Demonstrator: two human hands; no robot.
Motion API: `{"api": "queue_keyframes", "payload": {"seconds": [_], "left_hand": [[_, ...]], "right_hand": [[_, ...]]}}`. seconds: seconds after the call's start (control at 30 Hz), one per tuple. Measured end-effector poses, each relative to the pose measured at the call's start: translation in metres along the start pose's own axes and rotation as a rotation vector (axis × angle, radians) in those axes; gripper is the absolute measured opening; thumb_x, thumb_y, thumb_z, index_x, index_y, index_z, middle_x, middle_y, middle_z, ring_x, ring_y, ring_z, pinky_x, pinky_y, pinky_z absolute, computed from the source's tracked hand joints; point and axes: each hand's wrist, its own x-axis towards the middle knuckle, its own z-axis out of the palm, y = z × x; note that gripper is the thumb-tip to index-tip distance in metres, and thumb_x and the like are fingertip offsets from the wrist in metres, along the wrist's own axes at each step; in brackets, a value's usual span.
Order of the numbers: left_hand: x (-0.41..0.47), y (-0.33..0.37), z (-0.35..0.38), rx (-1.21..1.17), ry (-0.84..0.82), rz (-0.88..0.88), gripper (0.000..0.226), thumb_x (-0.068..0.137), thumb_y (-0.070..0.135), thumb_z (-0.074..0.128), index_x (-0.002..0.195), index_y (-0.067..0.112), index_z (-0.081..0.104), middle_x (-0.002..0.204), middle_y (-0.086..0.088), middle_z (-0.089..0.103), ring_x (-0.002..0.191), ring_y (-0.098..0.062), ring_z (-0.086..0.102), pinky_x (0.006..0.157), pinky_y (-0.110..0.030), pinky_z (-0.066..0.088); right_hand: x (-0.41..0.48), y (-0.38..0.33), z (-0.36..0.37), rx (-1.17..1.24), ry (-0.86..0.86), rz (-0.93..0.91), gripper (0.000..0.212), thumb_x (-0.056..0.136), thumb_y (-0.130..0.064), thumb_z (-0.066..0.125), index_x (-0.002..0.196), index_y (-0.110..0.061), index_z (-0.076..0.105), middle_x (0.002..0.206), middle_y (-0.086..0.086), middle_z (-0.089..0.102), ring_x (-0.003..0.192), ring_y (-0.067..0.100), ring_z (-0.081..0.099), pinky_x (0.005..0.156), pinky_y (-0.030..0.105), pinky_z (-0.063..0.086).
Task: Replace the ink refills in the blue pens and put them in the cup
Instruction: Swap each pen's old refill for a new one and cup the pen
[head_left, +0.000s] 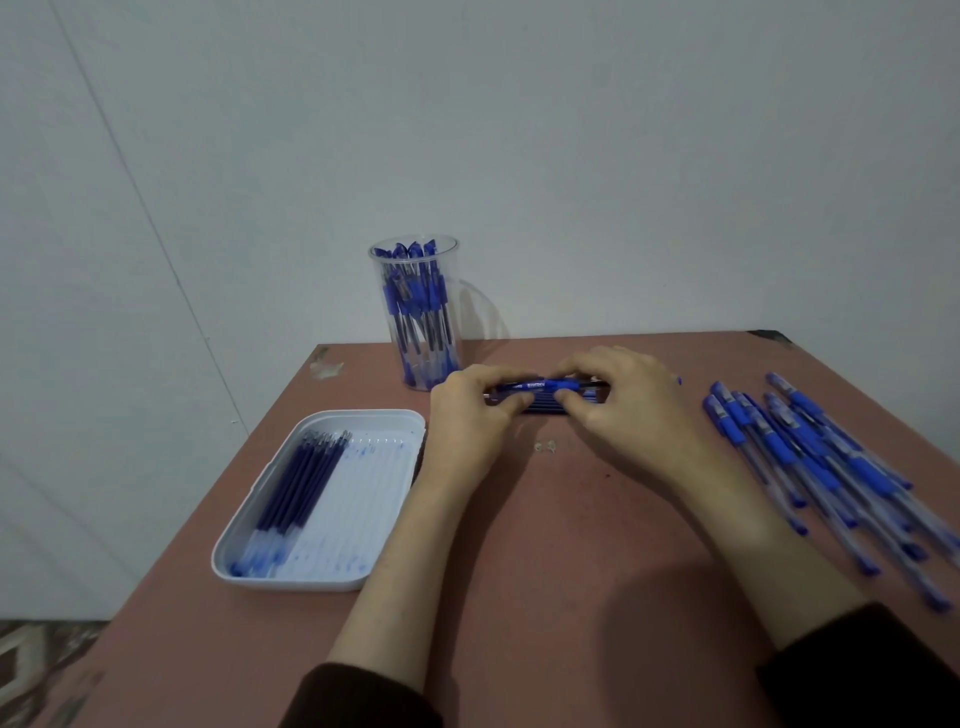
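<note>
Both hands hold one blue pen (545, 385) level over the middle of the table. My left hand (470, 415) pinches its left end and my right hand (618, 410) pinches its blue grip section. Beneath the pen lies a small bundle of dark blue refills (548, 405), partly hidden by my fingers. A clear plastic cup (418, 312) at the back holds several blue pens upright. To the right, several blue pens (810, 457) lie in a loose pile.
A white tray (387, 499) at the front left holds several dark refills (298, 488) along its left side. The brown table (545, 545) ends close behind the cup, at a pale wall. Its left edge drops to a patterned floor.
</note>
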Motion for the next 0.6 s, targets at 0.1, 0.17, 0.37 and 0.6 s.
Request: {"api": "queue_keyframes", "payload": {"seconds": [0.1, 0.17, 0.37, 0.6], "left_hand": [[0.000, 0.001, 0.000, -0.018, -0.012, -0.004, 0.025, 0.082, 0.008, 0.070, 0.104, 0.018, 0.074, 0.090, 0.009, 0.069, 0.086, -0.003, 0.063, 0.082, -0.014, 0.049], [0.001, 0.001, 0.000, -0.053, -0.001, -0.014, 0.022, 0.081, 0.008, 0.072, 0.100, 0.018, 0.074, 0.089, 0.009, 0.071, 0.084, -0.002, 0.065, 0.080, -0.014, 0.049], [0.000, 0.002, -0.004, -0.049, -0.051, 0.007, 0.017, 0.080, 0.010, 0.074, 0.096, 0.016, 0.076, 0.082, 0.009, 0.071, 0.079, -0.003, 0.066, 0.074, -0.011, 0.049], [0.000, 0.002, -0.003, -0.016, -0.070, 0.011, 0.018, 0.078, 0.008, 0.075, 0.096, 0.014, 0.076, 0.083, 0.005, 0.073, 0.080, -0.008, 0.067, 0.075, -0.017, 0.052]], "right_hand": [[0.000, 0.000, 0.001, 0.076, -0.011, 0.003, 0.022, 0.083, -0.016, 0.063, 0.100, -0.027, 0.071, 0.092, -0.007, 0.068, 0.089, 0.011, 0.058, 0.082, 0.031, 0.047], [0.001, 0.001, -0.001, 0.135, -0.025, 0.034, 0.018, 0.083, -0.015, 0.063, 0.094, -0.028, 0.070, 0.091, -0.009, 0.067, 0.086, 0.007, 0.059, 0.080, 0.031, 0.050], [0.005, 0.003, -0.014, 0.227, -0.119, 0.049, 0.023, 0.082, -0.010, 0.066, 0.083, -0.032, 0.071, 0.078, -0.015, 0.069, 0.075, 0.003, 0.065, 0.073, 0.023, 0.052], [0.006, 0.007, -0.013, 0.268, -0.163, 0.052, 0.018, 0.081, -0.009, 0.069, 0.087, -0.024, 0.075, 0.077, -0.017, 0.069, 0.076, 0.000, 0.064, 0.072, 0.017, 0.048]]}}
